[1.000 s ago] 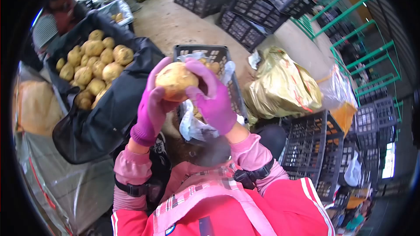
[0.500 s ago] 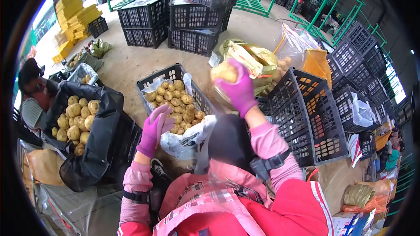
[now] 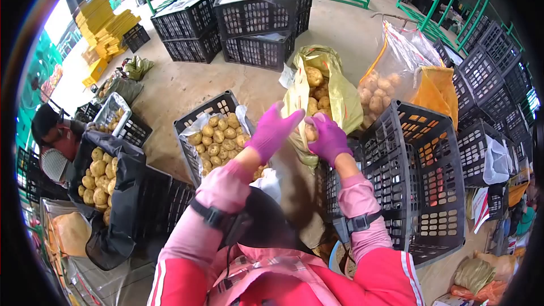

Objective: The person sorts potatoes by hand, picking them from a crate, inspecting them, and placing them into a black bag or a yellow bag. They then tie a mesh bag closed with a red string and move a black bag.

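Observation:
My right hand, in a purple glove, grips a potato in front of a yellow-green sack. Several large potatoes show through the sack's mouth. Close by on the left is my left hand, also gloved in purple, fingers stretched toward the held potato and apparently not closed on anything. Below and left of that hand stands a black crate lined with pale plastic, filled with smaller potatoes. My left forearm covers its near right part.
A black-lined crate of potatoes stands at left beside another person. Tall black crates are close at my right. Behind the sack sits a clear bag of potatoes. Stacked crates stand farther back.
My left hand has moved right, from the crate's near left side to beside my right hand. My right hand, with a potato, has come lower. The sack's mouth now shows potatoes inside.

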Demonstrator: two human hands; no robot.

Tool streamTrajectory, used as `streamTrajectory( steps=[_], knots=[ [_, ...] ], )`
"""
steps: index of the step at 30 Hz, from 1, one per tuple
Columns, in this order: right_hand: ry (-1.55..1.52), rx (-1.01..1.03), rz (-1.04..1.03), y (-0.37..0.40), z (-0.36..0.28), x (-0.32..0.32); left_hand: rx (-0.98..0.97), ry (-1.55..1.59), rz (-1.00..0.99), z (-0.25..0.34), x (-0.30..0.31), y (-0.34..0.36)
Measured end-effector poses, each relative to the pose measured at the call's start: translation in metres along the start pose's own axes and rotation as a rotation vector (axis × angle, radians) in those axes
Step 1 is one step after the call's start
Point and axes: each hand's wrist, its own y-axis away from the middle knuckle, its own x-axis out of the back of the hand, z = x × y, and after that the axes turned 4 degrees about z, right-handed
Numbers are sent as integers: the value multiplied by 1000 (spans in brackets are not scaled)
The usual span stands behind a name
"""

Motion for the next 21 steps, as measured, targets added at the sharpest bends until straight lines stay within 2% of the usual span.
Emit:
streamTrajectory(
  steps=[1,3,5,6,9,10,11,12,15,16,17,18,21],
  knots=[
    [23,1,-4,4,0,-5,53,11,21,3,-33,-20],
    [-19,-48,-25,8,2,-6,96,-278,8,2,-84,-59],
    [-50,-33,-40,10,7,0,192,-411,-182,-11,-97,-82],
    [-74,-93,-80,8,8,6,242,-473,-278,-18,-102,-92],
    [-157,-91,24,0,28,18,-480,-722,-244,-69,-85,-115],
    [-155,-58,116,-9,35,19,-584,-656,-70,-73,-63,-113],
    [-141,-113,124,-22,30,30,-682,-590,99,-63,-36,-103],
    [-190,-85,128,-40,36,33,-383,-154,89,-21,-4,-80],
    [-68,0,61,-100,52,24,-261,-171,148,-30,-1,-58],
    [85,28,28,-115,68,4,-268,-186,181,-35,-1,-57],
    [224,-81,-152,-127,85,-19,-270,-199,208,-40,-3,-58],
    [252,-93,-165,-127,89,-42,-364,-284,176,-67,-18,-70],
    [327,-172,-222,-133,97,-47,-386,-173,-74,-78,-3,-74]
  ],
)
